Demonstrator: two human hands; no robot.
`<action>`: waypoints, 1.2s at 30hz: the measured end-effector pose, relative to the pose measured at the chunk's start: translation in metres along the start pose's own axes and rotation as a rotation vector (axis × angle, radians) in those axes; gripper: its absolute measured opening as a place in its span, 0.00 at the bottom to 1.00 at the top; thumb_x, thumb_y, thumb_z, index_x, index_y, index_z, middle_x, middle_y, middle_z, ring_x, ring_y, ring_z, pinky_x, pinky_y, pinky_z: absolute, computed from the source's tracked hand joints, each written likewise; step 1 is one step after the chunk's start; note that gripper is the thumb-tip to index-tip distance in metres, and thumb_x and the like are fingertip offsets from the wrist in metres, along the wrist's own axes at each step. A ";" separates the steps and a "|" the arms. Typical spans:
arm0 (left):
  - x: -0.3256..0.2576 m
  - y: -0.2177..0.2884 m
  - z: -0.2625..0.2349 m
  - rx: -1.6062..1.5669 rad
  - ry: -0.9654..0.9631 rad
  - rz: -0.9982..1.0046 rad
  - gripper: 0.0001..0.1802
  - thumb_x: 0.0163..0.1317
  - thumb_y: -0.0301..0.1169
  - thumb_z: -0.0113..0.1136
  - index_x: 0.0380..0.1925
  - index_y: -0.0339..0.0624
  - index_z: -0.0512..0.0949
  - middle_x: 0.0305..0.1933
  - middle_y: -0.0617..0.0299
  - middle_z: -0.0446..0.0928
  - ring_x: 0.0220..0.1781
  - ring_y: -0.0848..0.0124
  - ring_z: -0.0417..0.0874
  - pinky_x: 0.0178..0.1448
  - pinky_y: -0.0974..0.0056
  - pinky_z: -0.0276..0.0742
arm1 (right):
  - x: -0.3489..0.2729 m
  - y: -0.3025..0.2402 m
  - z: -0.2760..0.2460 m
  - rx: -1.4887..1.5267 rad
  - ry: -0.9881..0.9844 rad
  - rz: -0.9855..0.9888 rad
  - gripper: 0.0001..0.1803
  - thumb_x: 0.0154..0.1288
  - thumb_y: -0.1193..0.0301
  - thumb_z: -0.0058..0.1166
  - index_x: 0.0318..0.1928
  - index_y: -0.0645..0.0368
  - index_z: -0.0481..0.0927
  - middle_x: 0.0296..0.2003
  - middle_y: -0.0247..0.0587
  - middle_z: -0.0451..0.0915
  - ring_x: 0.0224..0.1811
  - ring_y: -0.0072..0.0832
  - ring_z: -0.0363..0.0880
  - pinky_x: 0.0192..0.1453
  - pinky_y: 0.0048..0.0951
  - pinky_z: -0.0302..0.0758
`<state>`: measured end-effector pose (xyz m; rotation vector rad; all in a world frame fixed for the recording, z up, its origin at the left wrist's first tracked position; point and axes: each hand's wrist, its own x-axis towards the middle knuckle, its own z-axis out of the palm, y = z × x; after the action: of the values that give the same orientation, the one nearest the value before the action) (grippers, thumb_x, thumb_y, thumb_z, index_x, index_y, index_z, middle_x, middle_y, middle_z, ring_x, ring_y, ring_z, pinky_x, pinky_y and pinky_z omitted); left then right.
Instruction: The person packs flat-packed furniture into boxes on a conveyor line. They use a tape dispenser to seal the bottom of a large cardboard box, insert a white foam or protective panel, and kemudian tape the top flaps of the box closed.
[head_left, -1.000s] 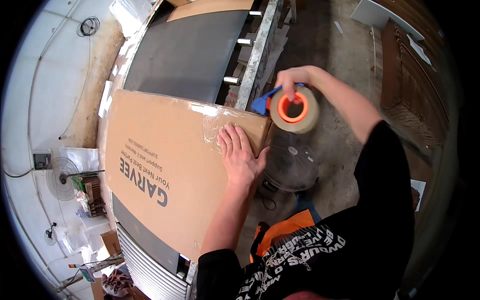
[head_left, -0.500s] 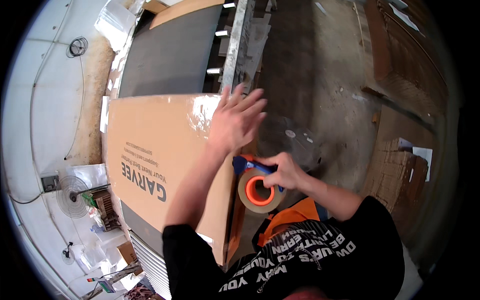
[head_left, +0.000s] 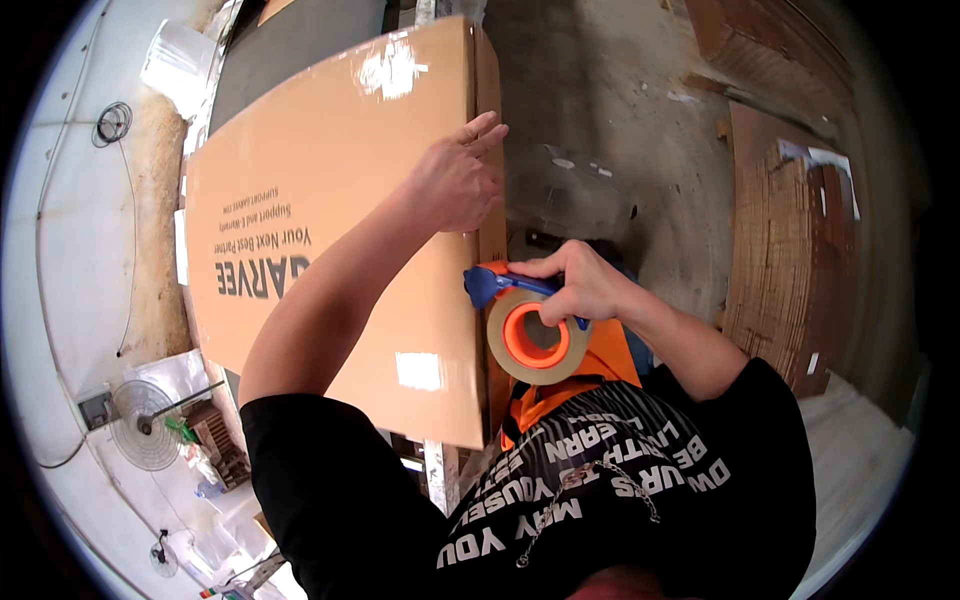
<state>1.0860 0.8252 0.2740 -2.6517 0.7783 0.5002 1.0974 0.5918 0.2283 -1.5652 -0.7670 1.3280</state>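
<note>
Since half a second ago: left hand (head_left: pixel 455 185) slid from the far right corner of the cardboard box to its right edge, tape dispenser (head_left: pixel 525 325) moved up beside that same edge, box now filling more of the view.

Left hand lying palm-down on the top face of the large flat cardboard box (head_left: pixel 330 230), fingers stretched out and slightly apart, fingertips reaching the right rim. Right hand (head_left: pixel 580 285) closed round the blue handle of the tape dispenser, fingers curled tight on it. Dispenser carrying a roll of brown packing tape (head_left: pixel 530 340) with an orange core, pressed against the box's right side face, near the near end. Glossy strips of clear tape showing on the box top at the far end and the near end.

Box lying at an angle across a dark grey panel (head_left: pixel 290 40) on a metal-framed desk (head_left: pixel 435 475), dark lettering on its left half. Right of the box, a dusty concrete floor (head_left: pixel 620 80). Further right, a tall stack of flattened cardboard sheets (head_left: pixel 790 270). At the left, a white wall with a small fan (head_left: pixel 145 435) and a coiled cable (head_left: pixel 112 122). Black printed shirt and orange garment visible at the near edge.
</note>
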 end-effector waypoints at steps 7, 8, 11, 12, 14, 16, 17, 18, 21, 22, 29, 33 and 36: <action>-0.082 0.118 0.007 -0.105 0.069 0.057 0.19 0.71 0.45 0.45 0.42 0.56 0.86 0.55 0.78 0.81 0.78 0.62 0.56 0.83 0.50 0.34 | -0.107 0.048 0.131 0.022 0.178 -0.113 0.39 0.36 0.69 0.64 0.57 0.65 0.78 0.44 0.52 0.85 0.38 0.17 0.80 0.46 0.21 0.76; -0.094 0.135 0.014 -0.134 0.083 0.059 0.20 0.71 0.45 0.44 0.44 0.54 0.85 0.55 0.77 0.81 0.78 0.62 0.55 0.83 0.50 0.34 | -0.121 0.054 0.150 0.045 0.189 -0.137 0.39 0.36 0.69 0.65 0.57 0.65 0.78 0.48 0.52 0.84 0.41 0.17 0.81 0.48 0.21 0.76; -0.123 0.177 0.019 -0.159 0.096 0.081 0.20 0.71 0.45 0.44 0.47 0.52 0.84 0.56 0.75 0.81 0.78 0.61 0.55 0.83 0.50 0.33 | -0.153 0.073 0.202 -0.024 0.204 -0.079 0.40 0.36 0.66 0.66 0.57 0.63 0.78 0.49 0.48 0.84 0.46 0.28 0.84 0.54 0.24 0.75; -0.131 0.191 0.017 -0.172 0.083 0.112 0.21 0.71 0.45 0.44 0.49 0.51 0.84 0.56 0.74 0.81 0.78 0.61 0.55 0.83 0.50 0.33 | -0.158 0.082 0.222 -0.039 0.206 -0.063 0.40 0.36 0.64 0.67 0.57 0.62 0.79 0.49 0.48 0.84 0.47 0.32 0.85 0.56 0.26 0.75; -0.146 0.214 0.018 -0.188 0.088 0.143 0.21 0.70 0.46 0.46 0.47 0.50 0.85 0.55 0.72 0.81 0.78 0.60 0.56 0.83 0.50 0.35 | -0.162 0.088 0.254 -0.154 0.180 -0.094 0.41 0.35 0.59 0.66 0.58 0.58 0.80 0.49 0.51 0.83 0.49 0.41 0.84 0.59 0.33 0.75; -0.161 0.229 0.027 -0.254 0.242 0.163 0.18 0.67 0.46 0.49 0.45 0.55 0.85 0.55 0.72 0.80 0.76 0.55 0.59 0.82 0.48 0.37 | -0.149 0.078 0.278 -0.292 0.156 -0.041 0.33 0.38 0.57 0.63 0.51 0.53 0.84 0.41 0.52 0.83 0.46 0.46 0.83 0.56 0.40 0.77; -0.163 0.234 0.033 -0.328 0.349 0.132 0.14 0.63 0.45 0.55 0.41 0.56 0.85 0.53 0.72 0.81 0.75 0.51 0.60 0.81 0.47 0.44 | -0.130 0.079 0.293 -0.388 0.279 -0.052 0.25 0.39 0.58 0.62 0.42 0.54 0.86 0.36 0.51 0.83 0.41 0.45 0.83 0.52 0.41 0.79; -0.165 0.238 0.037 -0.328 0.342 0.134 0.14 0.63 0.45 0.55 0.41 0.56 0.85 0.53 0.72 0.81 0.75 0.51 0.60 0.81 0.47 0.44 | -0.111 0.064 0.296 -0.474 0.230 -0.023 0.33 0.39 0.55 0.64 0.50 0.56 0.84 0.35 0.52 0.83 0.38 0.47 0.84 0.45 0.42 0.79; -0.159 0.234 0.051 -0.319 0.362 0.141 0.18 0.55 0.46 0.65 0.45 0.55 0.84 0.63 0.71 0.75 0.76 0.45 0.55 0.80 0.45 0.49 | -0.071 0.048 0.313 -0.726 0.179 -0.173 0.26 0.43 0.59 0.61 0.48 0.48 0.83 0.27 0.46 0.82 0.34 0.41 0.84 0.37 0.42 0.79; -0.159 0.237 0.051 -0.318 0.354 0.159 0.18 0.55 0.46 0.65 0.45 0.55 0.84 0.63 0.71 0.75 0.76 0.45 0.55 0.80 0.45 0.49 | -0.068 0.059 0.322 -0.820 0.147 -0.350 0.26 0.44 0.59 0.61 0.48 0.46 0.83 0.25 0.44 0.82 0.34 0.40 0.85 0.36 0.40 0.80; -0.170 0.245 0.060 -0.205 0.299 -0.227 0.69 0.38 0.62 0.73 0.71 0.30 0.50 0.76 0.35 0.45 0.77 0.34 0.43 0.77 0.38 0.46 | -0.124 0.167 0.213 0.343 0.099 0.199 0.40 0.30 0.76 0.65 0.56 0.51 0.83 0.40 0.35 0.86 0.37 0.22 0.83 0.43 0.22 0.79; -0.169 0.249 0.057 -0.256 0.447 -0.197 0.71 0.41 0.70 0.65 0.72 0.30 0.47 0.76 0.34 0.46 0.76 0.32 0.46 0.76 0.37 0.46 | -0.111 0.153 0.127 0.674 0.392 -0.229 0.40 0.35 0.83 0.53 0.59 0.64 0.78 0.42 0.42 0.84 0.40 0.22 0.82 0.47 0.23 0.78; -0.164 0.250 0.055 -0.306 0.519 -0.169 0.69 0.41 0.68 0.67 0.71 0.27 0.50 0.76 0.35 0.47 0.76 0.32 0.46 0.76 0.36 0.45 | -0.090 0.115 0.120 0.300 0.255 -0.108 0.40 0.35 0.80 0.56 0.59 0.61 0.79 0.41 0.39 0.85 0.42 0.19 0.81 0.50 0.21 0.77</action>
<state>0.8019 0.7228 0.2413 -3.1494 0.6393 -0.1384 0.9501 0.4967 0.1590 -1.3971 -0.4626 1.0827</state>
